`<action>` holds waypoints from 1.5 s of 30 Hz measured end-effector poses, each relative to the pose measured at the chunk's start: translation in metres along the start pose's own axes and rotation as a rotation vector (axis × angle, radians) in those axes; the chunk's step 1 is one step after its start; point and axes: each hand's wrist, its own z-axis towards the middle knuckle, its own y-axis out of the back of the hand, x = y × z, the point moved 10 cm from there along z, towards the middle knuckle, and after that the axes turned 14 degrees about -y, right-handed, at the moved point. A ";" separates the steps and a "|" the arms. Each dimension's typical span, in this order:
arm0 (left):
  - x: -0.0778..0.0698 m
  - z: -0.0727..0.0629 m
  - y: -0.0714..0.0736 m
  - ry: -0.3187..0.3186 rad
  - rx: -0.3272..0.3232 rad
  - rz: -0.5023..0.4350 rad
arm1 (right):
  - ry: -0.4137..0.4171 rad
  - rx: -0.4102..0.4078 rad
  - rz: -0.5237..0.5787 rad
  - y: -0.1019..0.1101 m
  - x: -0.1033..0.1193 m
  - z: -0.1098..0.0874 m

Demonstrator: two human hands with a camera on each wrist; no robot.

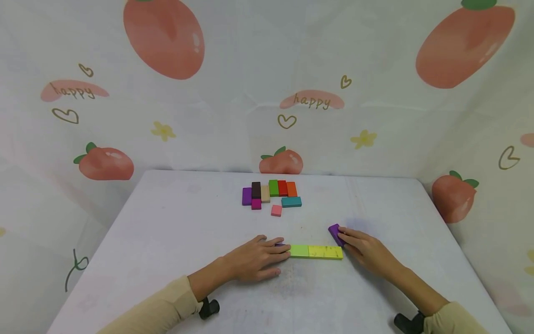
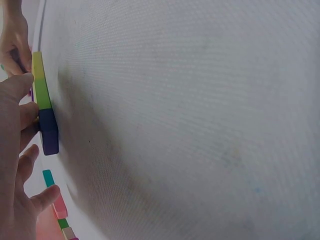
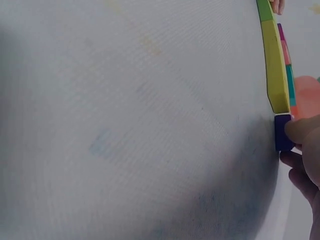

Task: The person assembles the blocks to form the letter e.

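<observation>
**Purple block (image 1: 334,232) pinched in my right grip (image 1: 369,250)**

Nearest me are my tan sleeves (image 1: 167,304), with dark mounts (image 1: 210,308) at the wrists. My left grip (image 1: 260,257) lies with fingers spread and nearly straight over the left end of a row on the tabletop (image 1: 146,255): dark block (image 2: 49,131), green block (image 1: 299,251), yellow block (image 1: 325,252), end to end. The yellow one bears dark marks I can't read. My right grip holds the purple block between thumb and fingers, slanted, just beside the row's right end; I can't tell whether they touch.

Farther off lies a pink block (image 1: 276,210), then a teal block (image 1: 291,202), then magenta (image 1: 256,204), a second purple (image 1: 247,196), beige (image 1: 265,194), black (image 1: 256,190), orange (image 1: 291,189), red (image 1: 282,188) and a darker green (image 1: 273,188).

Beyond the tabletop, a cloth (image 1: 233,116) shows fruit (image 1: 281,163) and, twice, "happy" on pink patches (image 1: 312,99).
</observation>
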 end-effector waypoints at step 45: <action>0.001 0.000 -0.001 -0.007 -0.015 0.013 | 0.119 -0.086 0.048 0.009 0.007 -0.013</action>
